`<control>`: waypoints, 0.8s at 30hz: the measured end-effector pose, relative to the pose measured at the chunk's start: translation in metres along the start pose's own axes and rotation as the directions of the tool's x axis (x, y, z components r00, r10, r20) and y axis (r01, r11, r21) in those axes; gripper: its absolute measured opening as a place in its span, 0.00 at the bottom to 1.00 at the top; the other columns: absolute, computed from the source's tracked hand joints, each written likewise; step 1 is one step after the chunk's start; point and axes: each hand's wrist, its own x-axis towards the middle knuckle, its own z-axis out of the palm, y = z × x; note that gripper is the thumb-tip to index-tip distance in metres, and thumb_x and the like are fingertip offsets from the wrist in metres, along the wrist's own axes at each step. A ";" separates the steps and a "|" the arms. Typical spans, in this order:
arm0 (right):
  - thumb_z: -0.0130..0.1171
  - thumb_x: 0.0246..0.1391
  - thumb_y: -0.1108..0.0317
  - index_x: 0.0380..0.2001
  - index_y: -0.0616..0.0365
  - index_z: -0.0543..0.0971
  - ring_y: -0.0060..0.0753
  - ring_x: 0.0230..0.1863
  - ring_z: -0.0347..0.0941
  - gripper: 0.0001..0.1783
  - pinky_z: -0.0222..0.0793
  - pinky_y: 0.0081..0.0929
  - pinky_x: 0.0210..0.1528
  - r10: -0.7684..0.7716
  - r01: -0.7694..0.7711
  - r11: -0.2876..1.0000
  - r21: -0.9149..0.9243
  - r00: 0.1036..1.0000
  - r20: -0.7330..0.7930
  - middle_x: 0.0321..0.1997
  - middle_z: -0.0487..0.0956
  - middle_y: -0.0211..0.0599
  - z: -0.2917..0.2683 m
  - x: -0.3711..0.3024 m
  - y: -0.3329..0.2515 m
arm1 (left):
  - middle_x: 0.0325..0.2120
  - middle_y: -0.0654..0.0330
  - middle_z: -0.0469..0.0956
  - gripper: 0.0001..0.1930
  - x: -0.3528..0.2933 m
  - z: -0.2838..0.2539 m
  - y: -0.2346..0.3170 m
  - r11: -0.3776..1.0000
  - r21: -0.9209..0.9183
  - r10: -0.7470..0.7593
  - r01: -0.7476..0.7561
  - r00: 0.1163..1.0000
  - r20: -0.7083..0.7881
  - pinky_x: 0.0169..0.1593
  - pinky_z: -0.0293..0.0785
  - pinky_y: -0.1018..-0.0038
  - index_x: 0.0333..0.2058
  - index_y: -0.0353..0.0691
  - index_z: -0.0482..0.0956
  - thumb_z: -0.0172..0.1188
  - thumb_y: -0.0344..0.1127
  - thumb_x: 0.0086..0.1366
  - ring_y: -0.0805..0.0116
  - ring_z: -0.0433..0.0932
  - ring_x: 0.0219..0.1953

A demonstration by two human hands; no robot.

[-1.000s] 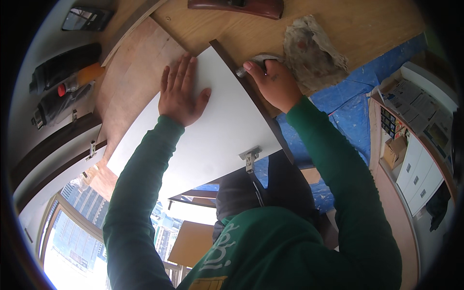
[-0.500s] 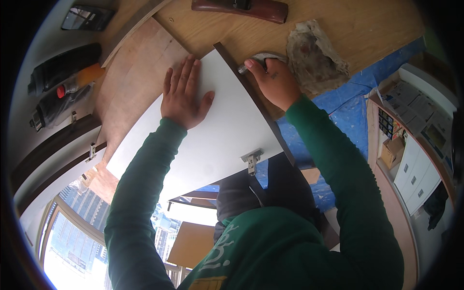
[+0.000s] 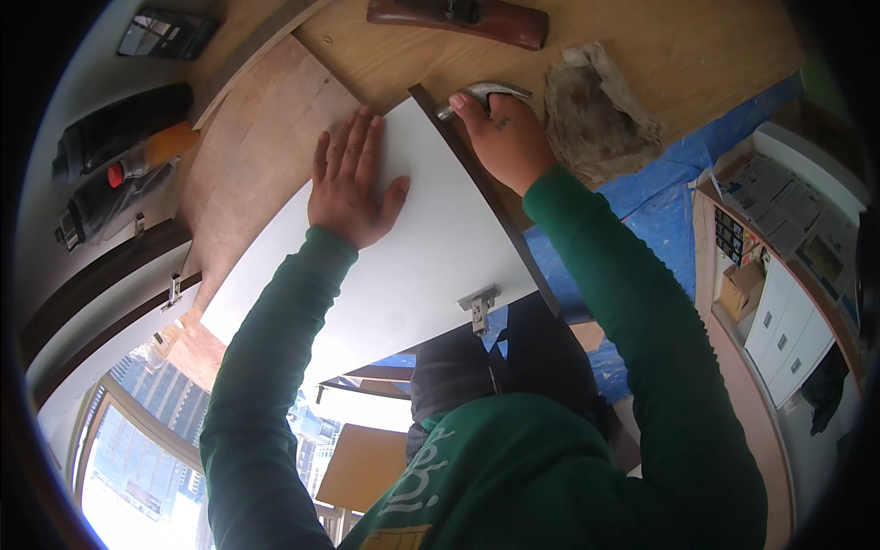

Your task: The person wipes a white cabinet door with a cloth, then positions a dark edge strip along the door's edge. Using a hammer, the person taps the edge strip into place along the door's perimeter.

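Observation:
A white panel (image 3: pixel 431 257) with a dark edge strip (image 3: pixel 490 197) lies across the wooden work surface. My left hand (image 3: pixel 353 188) rests flat on its top, fingers stretched out and thumb apart. Beyond the dark edge, my right hand (image 3: pixel 509 137) is closed round a hammer (image 3: pixel 490 90), high up by its metal head. The claw shows past the knuckles, and the striking end is close against the edge strip; whether they touch I cannot tell. Most of the handle is hidden. A metal cabinet hinge (image 3: pixel 479 309) is fixed on the panel near the corner closest to me.
A reddish-brown hand plane (image 3: pixel 458 20) and a stained, crumpled cloth or bag (image 3: pixel 600 115) lie at the far side. Bottles (image 3: pixel 142 160) and a dark flat device (image 3: pixel 167 35) stand or lie at the left. Blue sheeting (image 3: pixel 660 197) covers the right; another hinged panel (image 3: pixel 110 344) is at lower left.
My right hand has moved left with the hammer, bringing its head closer to the dark edge strip. My left hand and the panel have stayed almost in place.

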 end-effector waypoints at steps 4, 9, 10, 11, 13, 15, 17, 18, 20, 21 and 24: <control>0.52 0.67 0.44 0.25 0.68 0.76 0.49 0.27 0.73 0.33 0.69 0.41 0.35 -0.003 0.003 1.000 -0.006 1.000 0.001 0.23 0.77 0.50 0.005 0.019 -0.008 | 0.71 0.52 0.60 0.40 0.000 0.000 0.000 1.000 -0.003 0.008 -0.008 1.000 -0.016 0.75 0.46 0.50 0.70 0.39 0.58 0.58 0.51 0.64 0.52 0.58 0.72; 0.53 0.67 0.43 0.25 0.68 0.76 0.42 0.24 0.70 0.33 0.68 0.38 0.34 0.017 -0.017 1.000 0.019 1.000 -0.009 0.21 0.76 0.46 0.011 0.034 -0.011 | 0.71 0.52 0.60 0.40 0.000 0.000 0.000 1.000 -0.014 0.018 -0.019 0.999 -0.030 0.74 0.47 0.50 0.70 0.38 0.58 0.58 0.50 0.64 0.52 0.58 0.72; 0.53 0.67 0.43 0.25 0.68 0.76 0.41 0.24 0.70 0.33 0.68 0.38 0.34 0.019 -0.019 0.999 0.028 1.000 -0.008 0.21 0.76 0.45 0.011 0.036 -0.011 | 0.70 0.52 0.60 0.40 0.000 -0.001 0.000 1.000 -0.012 0.017 -0.017 0.999 -0.027 0.74 0.47 0.50 0.70 0.38 0.58 0.58 0.50 0.64 0.52 0.58 0.72; 0.53 0.67 0.43 0.26 0.68 0.76 0.41 0.24 0.70 0.33 0.68 0.37 0.33 0.020 -0.020 0.999 0.037 1.000 -0.008 0.21 0.76 0.45 0.011 0.038 -0.013 | 0.71 0.52 0.60 0.40 0.000 -0.001 0.000 1.000 -0.012 0.017 -0.018 1.000 -0.026 0.74 0.47 0.50 0.70 0.38 0.58 0.57 0.50 0.64 0.52 0.58 0.72; 0.53 0.66 0.43 0.26 0.68 0.76 0.40 0.24 0.70 0.33 0.68 0.37 0.34 0.041 -0.041 0.998 0.038 0.999 0.003 0.22 0.76 0.45 0.010 0.036 -0.016 | 0.71 0.52 0.59 0.39 0.000 -0.001 -0.001 1.000 -0.012 0.019 -0.020 1.000 -0.023 0.74 0.47 0.50 0.70 0.39 0.58 0.57 0.50 0.64 0.52 0.58 0.72; 0.53 0.66 0.43 0.27 0.68 0.76 0.40 0.25 0.70 0.33 0.68 0.37 0.34 0.053 -0.054 0.998 0.025 0.998 0.016 0.23 0.77 0.45 0.008 0.034 -0.016 | 0.71 0.53 0.59 0.40 0.000 -0.001 -0.001 1.000 -0.013 0.013 -0.013 1.000 -0.012 0.74 0.46 0.50 0.70 0.39 0.58 0.57 0.50 0.64 0.52 0.58 0.72; 0.53 0.66 0.43 0.27 0.68 0.76 0.40 0.25 0.71 0.33 0.68 0.37 0.34 0.063 -0.063 0.998 -0.003 0.998 0.032 0.23 0.77 0.45 0.007 0.030 -0.015 | 0.71 0.53 0.58 0.40 -0.001 -0.001 -0.001 1.000 -0.020 0.008 -0.008 1.000 -0.006 0.75 0.46 0.50 0.71 0.40 0.57 0.58 0.50 0.64 0.52 0.57 0.73; 0.53 0.67 0.43 0.28 0.68 0.77 0.40 0.25 0.70 0.32 0.68 0.38 0.34 0.064 -0.064 0.998 0.015 0.997 0.036 0.23 0.77 0.45 0.007 0.030 -0.015 | 0.72 0.53 0.58 0.40 -0.001 -0.002 -0.002 1.000 -0.026 0.006 -0.006 1.000 -0.005 0.75 0.46 0.50 0.71 0.40 0.57 0.58 0.50 0.64 0.52 0.57 0.73; 0.53 0.67 0.43 0.28 0.68 0.77 0.41 0.25 0.70 0.32 0.67 0.38 0.33 0.065 -0.067 0.997 0.047 0.997 0.041 0.22 0.76 0.45 0.005 0.031 -0.019 | 0.72 0.53 0.57 0.40 -0.001 -0.002 -0.001 1.000 -0.030 0.000 0.000 1.000 0.003 0.75 0.45 0.50 0.71 0.40 0.57 0.58 0.51 0.64 0.52 0.56 0.73; 0.52 0.67 0.43 0.28 0.68 0.77 0.41 0.25 0.70 0.32 0.67 0.39 0.33 0.060 -0.063 0.997 0.053 0.997 0.045 0.22 0.76 0.45 0.005 0.031 -0.019 | 0.72 0.53 0.57 0.40 -0.001 -0.003 -0.001 1.000 -0.028 -0.004 0.004 1.000 0.010 0.75 0.45 0.50 0.71 0.40 0.57 0.58 0.51 0.64 0.53 0.56 0.73; 0.51 0.68 0.44 0.28 0.67 0.78 0.42 0.24 0.69 0.32 0.67 0.39 0.33 0.033 -0.035 0.999 0.038 0.998 0.044 0.22 0.76 0.46 0.007 0.031 -0.018 | 0.71 0.50 0.60 0.40 0.000 -0.005 -0.001 0.999 -0.032 0.004 -0.004 1.000 0.005 0.74 0.47 0.49 0.70 0.38 0.58 0.58 0.49 0.65 0.50 0.59 0.72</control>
